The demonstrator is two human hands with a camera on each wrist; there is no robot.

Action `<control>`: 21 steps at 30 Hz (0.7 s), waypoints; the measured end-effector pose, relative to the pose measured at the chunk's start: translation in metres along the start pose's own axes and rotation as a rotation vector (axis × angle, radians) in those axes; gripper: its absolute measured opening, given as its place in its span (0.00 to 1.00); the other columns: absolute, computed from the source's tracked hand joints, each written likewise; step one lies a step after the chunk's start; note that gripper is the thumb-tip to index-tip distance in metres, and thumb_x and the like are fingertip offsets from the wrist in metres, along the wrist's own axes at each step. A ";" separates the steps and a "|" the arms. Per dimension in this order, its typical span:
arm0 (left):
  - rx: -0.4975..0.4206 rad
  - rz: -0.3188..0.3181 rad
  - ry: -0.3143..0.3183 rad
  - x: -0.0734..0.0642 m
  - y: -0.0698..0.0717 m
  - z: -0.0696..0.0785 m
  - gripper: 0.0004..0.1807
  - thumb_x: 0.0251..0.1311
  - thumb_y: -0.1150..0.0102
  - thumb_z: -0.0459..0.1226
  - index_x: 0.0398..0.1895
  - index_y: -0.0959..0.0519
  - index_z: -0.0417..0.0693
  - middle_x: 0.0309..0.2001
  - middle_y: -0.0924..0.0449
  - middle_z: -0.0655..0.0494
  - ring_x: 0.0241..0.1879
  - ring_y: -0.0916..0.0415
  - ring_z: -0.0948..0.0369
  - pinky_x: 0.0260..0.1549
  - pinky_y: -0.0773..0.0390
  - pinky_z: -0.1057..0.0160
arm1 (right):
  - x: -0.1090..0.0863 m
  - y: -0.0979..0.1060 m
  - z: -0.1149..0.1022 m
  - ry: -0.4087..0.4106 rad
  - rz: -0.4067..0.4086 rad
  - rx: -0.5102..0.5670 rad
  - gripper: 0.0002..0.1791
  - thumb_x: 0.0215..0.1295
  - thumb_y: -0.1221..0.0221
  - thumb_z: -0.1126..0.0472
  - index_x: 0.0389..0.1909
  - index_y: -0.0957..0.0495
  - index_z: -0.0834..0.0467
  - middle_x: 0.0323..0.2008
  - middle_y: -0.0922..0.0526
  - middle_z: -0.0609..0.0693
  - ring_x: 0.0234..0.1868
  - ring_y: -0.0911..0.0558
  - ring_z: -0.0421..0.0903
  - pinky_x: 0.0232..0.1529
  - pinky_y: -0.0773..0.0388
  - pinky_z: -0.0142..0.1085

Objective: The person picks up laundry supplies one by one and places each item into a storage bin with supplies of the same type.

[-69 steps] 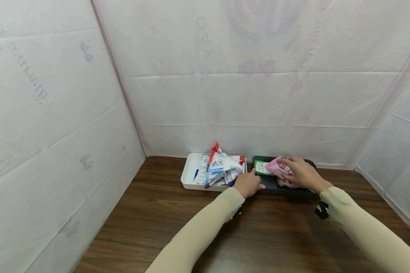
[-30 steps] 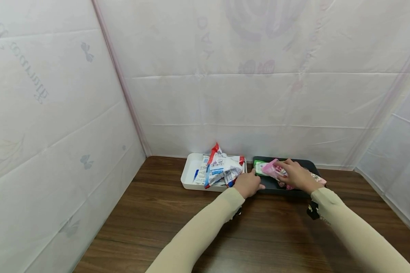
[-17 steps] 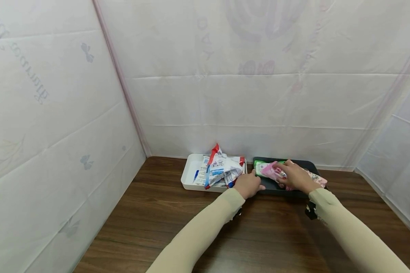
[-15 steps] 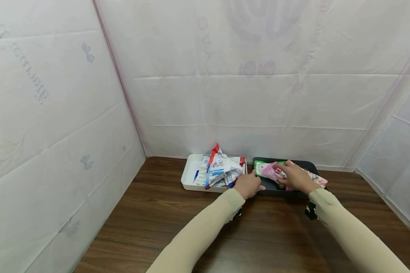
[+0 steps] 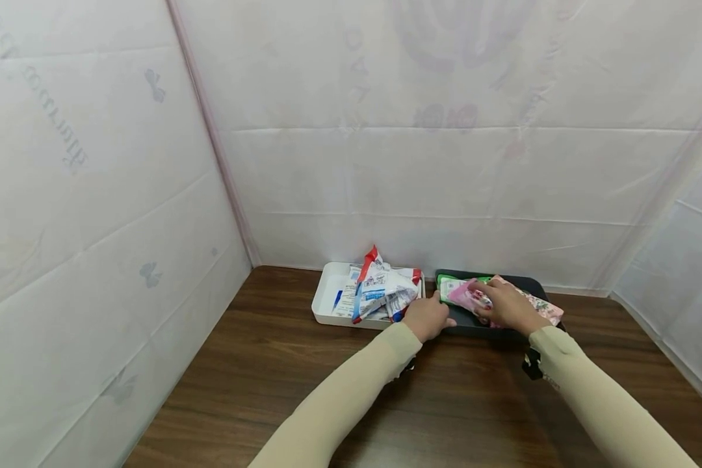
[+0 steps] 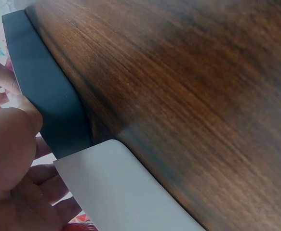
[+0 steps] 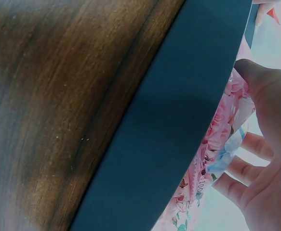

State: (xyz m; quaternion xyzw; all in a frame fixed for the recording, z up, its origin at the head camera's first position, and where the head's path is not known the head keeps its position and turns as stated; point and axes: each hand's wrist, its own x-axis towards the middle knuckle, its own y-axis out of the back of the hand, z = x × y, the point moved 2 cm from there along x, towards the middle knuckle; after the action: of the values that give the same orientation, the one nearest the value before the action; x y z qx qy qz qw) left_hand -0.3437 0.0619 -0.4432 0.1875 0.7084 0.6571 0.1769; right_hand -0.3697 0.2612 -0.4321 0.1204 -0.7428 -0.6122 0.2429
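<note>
In the head view my left hand (image 5: 427, 317) is at the near left corner of a black tray (image 5: 461, 318). The left wrist view shows its thumb over the outside of the tray wall, with fingers behind it. Above the same tray, my right hand (image 5: 511, 305) holds a crinkled pink packet (image 5: 467, 294) from above. A green-and-white packet (image 5: 446, 286) lies at the tray's left end. Past the right hand, a pink floral packet (image 5: 548, 311) sticks out over the tray's right edge. My right hand hides where the pink pieces meet.
A white tray (image 5: 325, 302) stands just left of the black one. It holds a crumpled white, red and blue packet (image 5: 380, 289) and a flat printed packet (image 5: 346, 299). Both trays sit at the back of a brown wooden table (image 5: 281, 370), against a white sheet wall (image 5: 386, 175).
My right hand has moved slightly left and lower with the pink packet. The floral packet has come into sight at the tray's right edge. My left hand has stayed put.
</note>
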 end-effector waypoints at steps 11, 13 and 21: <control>-0.015 -0.010 -0.009 0.002 0.001 0.000 0.24 0.75 0.52 0.59 0.54 0.13 0.58 0.74 0.32 0.48 0.45 0.16 0.59 0.44 0.16 0.60 | -0.001 0.000 0.002 0.015 0.017 -0.003 0.31 0.61 0.27 0.58 0.65 0.23 0.58 0.47 0.20 0.63 0.40 0.21 0.55 0.49 0.20 0.58; -0.016 -0.009 -0.003 0.002 0.001 -0.001 0.24 0.75 0.53 0.59 0.54 0.13 0.58 0.74 0.32 0.48 0.46 0.16 0.59 0.45 0.16 0.60 | 0.000 0.000 0.001 0.027 0.026 0.001 0.31 0.61 0.27 0.58 0.65 0.23 0.58 0.47 0.20 0.63 0.40 0.21 0.55 0.49 0.20 0.57; -0.021 -0.002 -0.015 0.002 0.001 0.000 0.24 0.75 0.52 0.59 0.53 0.13 0.58 0.74 0.33 0.47 0.46 0.15 0.59 0.44 0.16 0.59 | -0.002 0.002 0.001 0.013 0.007 -0.008 0.31 0.62 0.28 0.58 0.66 0.24 0.58 0.48 0.20 0.65 0.43 0.20 0.58 0.51 0.21 0.59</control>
State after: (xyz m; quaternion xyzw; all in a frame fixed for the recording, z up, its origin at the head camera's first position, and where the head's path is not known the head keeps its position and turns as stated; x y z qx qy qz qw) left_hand -0.3453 0.0627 -0.4424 0.1898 0.7002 0.6629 0.1849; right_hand -0.3683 0.2634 -0.4309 0.1208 -0.7391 -0.6137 0.2502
